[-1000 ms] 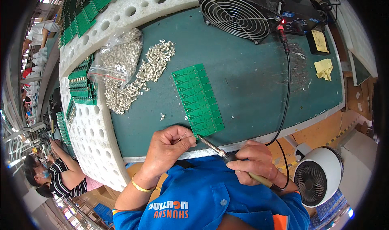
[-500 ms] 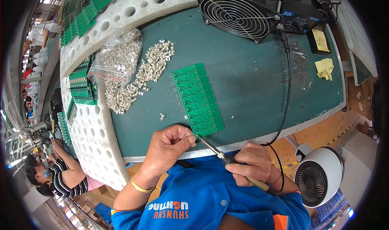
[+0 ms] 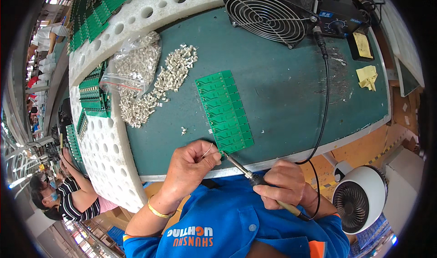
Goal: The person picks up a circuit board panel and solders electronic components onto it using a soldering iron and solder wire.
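Note:
A green circuit board panel lies on the dark green bench mat, its near edge close to the table's front. My left hand is at the panel's near left corner, thumb and forefinger pinched on a thin solder wire. From the right, my right hand grips a soldering iron by its handle. The iron's tip meets the panel's near corner, right beside my left fingertips. Small white connectors are heaped left of the panel, and one loose connector sits nearer to it.
A clear plastic bag of connectors leans by white perforated foam bearing more boards. A black fan and soldering station stand at the back right. The iron's cable crosses the mat. A co-worker sits at left.
The whole view has shifted very slightly. Both hands, the iron and the panel keep the same places relative to one another.

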`<state>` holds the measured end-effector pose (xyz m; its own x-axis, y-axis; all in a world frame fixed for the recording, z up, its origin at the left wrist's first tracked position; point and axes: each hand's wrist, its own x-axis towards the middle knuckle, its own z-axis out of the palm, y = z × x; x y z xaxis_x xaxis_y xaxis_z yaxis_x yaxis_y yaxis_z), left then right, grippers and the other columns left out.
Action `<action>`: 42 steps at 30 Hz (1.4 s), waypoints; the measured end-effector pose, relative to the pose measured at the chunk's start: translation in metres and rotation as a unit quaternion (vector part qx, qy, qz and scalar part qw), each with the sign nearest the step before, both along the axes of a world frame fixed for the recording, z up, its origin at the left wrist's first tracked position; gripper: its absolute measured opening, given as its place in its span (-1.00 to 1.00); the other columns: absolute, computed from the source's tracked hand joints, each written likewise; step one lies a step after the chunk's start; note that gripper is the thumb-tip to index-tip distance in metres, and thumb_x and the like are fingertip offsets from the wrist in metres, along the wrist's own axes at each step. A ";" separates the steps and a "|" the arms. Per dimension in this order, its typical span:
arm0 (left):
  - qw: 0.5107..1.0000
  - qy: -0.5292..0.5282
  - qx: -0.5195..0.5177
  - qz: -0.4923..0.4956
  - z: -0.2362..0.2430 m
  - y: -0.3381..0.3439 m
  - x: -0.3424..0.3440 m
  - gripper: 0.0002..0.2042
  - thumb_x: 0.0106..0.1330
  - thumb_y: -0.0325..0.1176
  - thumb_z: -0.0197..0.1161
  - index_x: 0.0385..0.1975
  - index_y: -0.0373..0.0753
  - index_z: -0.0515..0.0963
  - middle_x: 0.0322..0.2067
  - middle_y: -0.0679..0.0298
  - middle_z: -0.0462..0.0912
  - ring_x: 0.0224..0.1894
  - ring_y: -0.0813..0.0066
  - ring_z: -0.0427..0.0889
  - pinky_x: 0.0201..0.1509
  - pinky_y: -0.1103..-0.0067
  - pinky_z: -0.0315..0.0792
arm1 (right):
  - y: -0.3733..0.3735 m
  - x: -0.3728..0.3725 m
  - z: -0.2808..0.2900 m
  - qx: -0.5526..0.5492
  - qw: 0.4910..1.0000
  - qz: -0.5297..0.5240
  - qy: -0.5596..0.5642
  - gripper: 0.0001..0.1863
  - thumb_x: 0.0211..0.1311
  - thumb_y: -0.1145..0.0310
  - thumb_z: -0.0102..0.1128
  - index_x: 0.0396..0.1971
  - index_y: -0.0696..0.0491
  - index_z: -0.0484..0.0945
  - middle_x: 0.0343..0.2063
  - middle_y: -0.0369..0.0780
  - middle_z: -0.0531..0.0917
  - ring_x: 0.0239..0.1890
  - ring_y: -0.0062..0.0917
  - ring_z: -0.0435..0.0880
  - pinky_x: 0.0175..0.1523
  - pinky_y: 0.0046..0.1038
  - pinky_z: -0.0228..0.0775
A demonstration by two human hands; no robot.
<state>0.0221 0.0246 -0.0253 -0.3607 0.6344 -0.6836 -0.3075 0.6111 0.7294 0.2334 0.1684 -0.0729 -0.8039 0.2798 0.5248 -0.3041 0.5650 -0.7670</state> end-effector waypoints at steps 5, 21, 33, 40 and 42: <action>1.000 0.002 0.002 0.000 0.001 0.001 0.001 -0.92 0.39 -0.42 0.29 -0.27 -0.29 0.59 -0.40 0.43 0.63 -0.34 0.77 0.50 -0.25 0.75 0.36 | 0.000 -0.001 -0.001 -0.005 1.000 -0.001 0.009 -0.54 -0.22 0.56 0.45 -0.18 0.00 0.65 -0.54 -0.34 0.51 -0.57 -0.53 0.53 -0.45 -0.50 0.40; 1.000 0.003 0.010 -0.001 -0.001 -0.001 0.001 -0.92 0.39 -0.44 0.29 -0.29 -0.31 0.59 -0.39 0.40 0.64 -0.32 0.74 0.53 -0.21 0.73 0.39 | 0.003 0.011 0.002 -0.083 0.996 -0.026 0.006 -0.65 -0.14 0.58 0.32 -0.24 0.01 0.69 -0.50 -0.33 0.57 -0.59 -0.53 0.53 -0.50 -0.49 0.34; 0.999 0.009 0.031 0.006 0.001 0.002 0.002 -0.91 0.35 -0.43 0.33 -0.31 -0.31 0.61 -0.42 0.37 0.66 -0.35 0.74 0.51 -0.25 0.73 0.36 | 0.016 0.014 0.015 -0.081 0.995 -0.043 0.045 -0.70 -0.06 0.56 0.29 -0.22 0.08 0.68 -0.53 -0.21 0.58 -0.60 -0.44 0.53 -0.48 -0.43 0.39; 0.997 0.005 0.058 0.052 -0.012 -0.006 0.003 -0.95 0.30 -0.54 0.31 -0.32 -0.39 0.61 -0.40 0.29 0.69 -0.32 0.62 0.63 -0.15 0.67 0.49 | 0.053 0.024 0.029 -0.004 0.981 -0.164 0.106 -0.75 0.15 0.51 0.17 -0.15 0.23 0.58 -0.49 -0.11 0.61 -0.57 -0.38 0.58 -0.44 -0.39 0.44; 0.995 -0.011 0.082 0.064 -0.013 -0.005 0.004 -0.95 0.31 -0.57 0.29 -0.29 -0.42 0.61 -0.37 0.24 0.72 -0.31 0.62 0.64 -0.13 0.68 0.49 | 0.067 0.031 0.036 0.025 0.967 -0.229 0.112 -0.76 0.19 0.51 0.14 -0.14 0.22 0.56 -0.47 -0.10 0.62 -0.55 -0.41 0.60 -0.43 -0.41 0.45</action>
<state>0.0263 0.0195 -0.0382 -0.4312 0.6883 -0.5833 -0.3916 0.4397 0.8083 0.2648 0.2349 -0.0372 -0.4659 0.5496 0.6935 -0.1685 0.7143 -0.6793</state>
